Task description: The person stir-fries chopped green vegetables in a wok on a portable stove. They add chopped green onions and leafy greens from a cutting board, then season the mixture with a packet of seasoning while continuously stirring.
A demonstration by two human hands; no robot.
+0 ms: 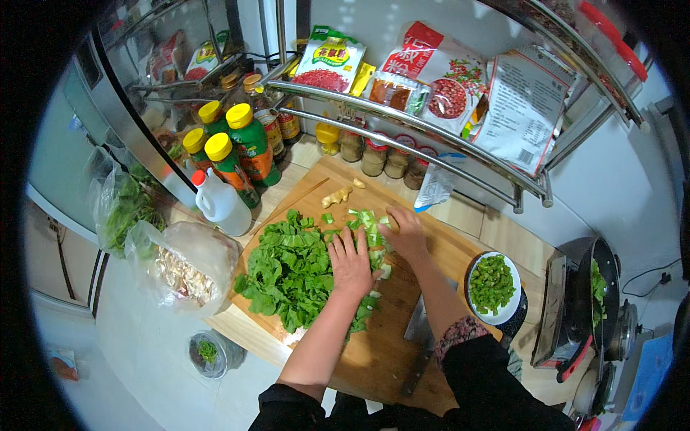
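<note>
A pile of chopped leafy greens (291,269) covers the left part of a wooden cutting board (399,334). My left hand (349,264) lies flat with fingers spread on the pile's right side. At the pile's upper right edge, my right hand (407,234) touches the pale cut stems (369,223) with its fingertips, fingers apart. Beneath my right forearm lies a cleaver (420,323), partly hidden, its dark handle toward me. A piece of ginger root (337,197) and a smaller bit rest above the greens, near a thin wooden stick (294,204).
At right are a plate of chopped green peppers (491,284) and a wok (604,291) holding greens. Left of the board stand a white jug (221,204), capped bottles (250,145) and an open plastic bag (186,269). A metal rack (399,118) spans the back above spice jars (374,156).
</note>
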